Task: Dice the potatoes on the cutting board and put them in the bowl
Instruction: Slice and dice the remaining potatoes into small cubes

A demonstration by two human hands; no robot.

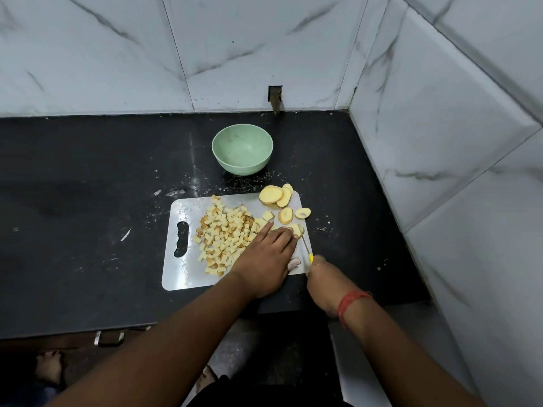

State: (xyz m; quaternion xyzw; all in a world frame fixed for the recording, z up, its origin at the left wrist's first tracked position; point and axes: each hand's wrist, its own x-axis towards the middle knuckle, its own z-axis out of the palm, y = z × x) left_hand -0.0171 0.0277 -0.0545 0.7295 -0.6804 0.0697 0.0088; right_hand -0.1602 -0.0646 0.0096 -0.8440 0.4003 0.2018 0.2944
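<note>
Potato piece (pixel 296 229) sits at right edge of the cutting board (pixel 179 212), pinned under flat fingers of left hand (pixel 266 254). Right hand (pixel 318 270) grips a yellow-handled knife (pixel 307 249), blade laid beside the piece. Dicing step underway. Big pile of cubes (pixel 226 236) mid-board; uncut slices (pixel 276 195) at the far right corner, one partly off the board. Green bowl (pixel 242 149) beyond the board looks empty. Next: cut down through the held piece, fingertips clear of the blade; slices remain, then transfer to bowl.
</note>
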